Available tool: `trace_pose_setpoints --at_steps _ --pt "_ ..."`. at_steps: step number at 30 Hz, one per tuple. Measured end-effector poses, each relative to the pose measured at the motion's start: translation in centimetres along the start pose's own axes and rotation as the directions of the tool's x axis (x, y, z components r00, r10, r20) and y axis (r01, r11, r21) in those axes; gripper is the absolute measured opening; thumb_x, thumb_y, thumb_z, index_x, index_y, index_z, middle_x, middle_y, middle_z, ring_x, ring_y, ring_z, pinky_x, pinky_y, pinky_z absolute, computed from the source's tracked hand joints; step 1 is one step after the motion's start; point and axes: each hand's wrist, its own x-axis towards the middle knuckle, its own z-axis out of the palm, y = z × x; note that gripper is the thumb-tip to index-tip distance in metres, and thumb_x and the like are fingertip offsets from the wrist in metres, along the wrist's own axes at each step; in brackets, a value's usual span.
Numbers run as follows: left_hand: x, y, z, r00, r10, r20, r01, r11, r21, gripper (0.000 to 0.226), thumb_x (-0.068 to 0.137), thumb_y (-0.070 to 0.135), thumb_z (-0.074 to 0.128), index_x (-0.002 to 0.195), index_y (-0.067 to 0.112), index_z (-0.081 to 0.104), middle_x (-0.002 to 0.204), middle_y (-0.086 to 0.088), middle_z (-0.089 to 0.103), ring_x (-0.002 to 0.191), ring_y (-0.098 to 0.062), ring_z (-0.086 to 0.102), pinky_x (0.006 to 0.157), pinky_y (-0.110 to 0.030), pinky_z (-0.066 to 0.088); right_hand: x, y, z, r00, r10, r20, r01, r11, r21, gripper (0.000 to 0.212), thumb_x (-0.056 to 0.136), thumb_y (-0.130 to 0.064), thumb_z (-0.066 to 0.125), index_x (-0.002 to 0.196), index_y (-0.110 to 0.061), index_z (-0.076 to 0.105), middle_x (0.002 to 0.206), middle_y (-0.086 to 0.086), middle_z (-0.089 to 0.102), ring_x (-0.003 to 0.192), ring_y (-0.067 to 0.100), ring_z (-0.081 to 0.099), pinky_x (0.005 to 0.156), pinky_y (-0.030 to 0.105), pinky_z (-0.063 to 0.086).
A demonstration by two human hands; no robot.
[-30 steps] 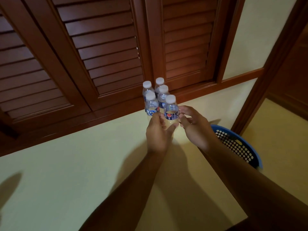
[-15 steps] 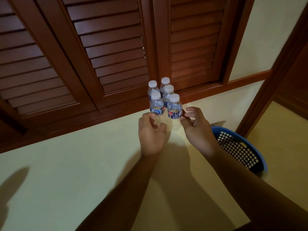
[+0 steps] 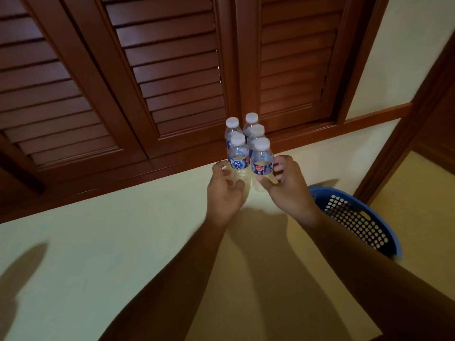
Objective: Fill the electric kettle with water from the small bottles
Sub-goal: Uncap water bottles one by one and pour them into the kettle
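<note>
Several small clear water bottles with white caps and blue labels stand in a tight cluster at the far edge of the pale yellow surface (image 3: 123,254). My left hand (image 3: 225,195) curls around the lower part of the front left bottle (image 3: 237,156). My right hand (image 3: 288,185) pinches the front right bottle (image 3: 262,156) between thumb and fingers. Both bottles stand upright and capped. Behind them are the back bottles (image 3: 251,120). No kettle is in view.
Dark wooden louvred shutters (image 3: 172,70) rise directly behind the bottles. A blue perforated plastic basket (image 3: 357,220) sits low to the right of the surface, beside a wooden door frame (image 3: 403,143).
Half a second ago both hands hovered just short of the bottles. Now each hand has closed on one of the two front bottles.
</note>
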Motion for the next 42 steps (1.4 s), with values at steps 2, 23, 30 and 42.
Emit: trace_pose_setpoints --at_steps 2,23,30,42 --pt "0.1 -0.1 -0.1 1.0 -0.009 0.003 0.009 1.0 0.007 0.056 0.095 0.013 0.066 0.144 0.021 0.041 0.125 0.002 0.06 0.088 -0.002 0.061 0.084 -0.023 0.046 0.2 0.5 -0.1 1.0 -0.009 0.024 0.009 1.0 -0.016 0.046 0.086 -0.034 0.074 0.124 -0.029 0.049 0.113 -0.004 0.057 0.101 0.015 0.06 0.086 0.035 0.054" --pt "-11.7 -2.8 -9.9 0.992 0.115 -0.058 -0.117 0.993 -0.03 0.047 0.1 0.003 0.054 0.132 0.039 0.056 0.112 0.038 0.066 0.109 0.002 0.067 0.093 -0.014 0.052 -15.3 -5.1 4.6 0.935 -0.284 0.21 0.294 0.956 -0.017 0.044 0.101 -0.023 0.055 0.144 -0.021 0.049 0.142 -0.011 0.055 0.13 0.0 0.047 0.106 0.008 0.03" --pt "-21.7 -6.8 -20.3 0.956 -0.022 -0.293 0.0 0.997 -0.078 0.049 0.101 -0.004 0.055 0.14 0.025 0.06 0.125 0.014 0.071 0.121 -0.003 0.066 0.102 -0.022 0.052 -22.1 -11.2 10.9 0.759 -0.455 0.466 0.406 0.89 0.209 0.042 0.102 -0.025 0.053 0.144 -0.022 0.049 0.138 -0.013 0.056 0.13 -0.002 0.048 0.107 0.019 0.039" --pt "-40.8 -9.9 -35.9 0.636 -0.192 -0.747 0.184 0.978 -0.094 0.035 0.102 0.004 0.061 0.129 0.026 0.067 0.112 0.012 0.076 0.113 -0.006 0.07 0.094 -0.02 0.056 -36.8 -22.0 22.7 0.335 -0.719 0.609 0.478 0.687 0.548 0.034 0.099 -0.022 0.055 0.132 -0.021 0.058 0.117 -0.016 0.061 0.114 0.003 0.058 0.093 0.024 0.049"
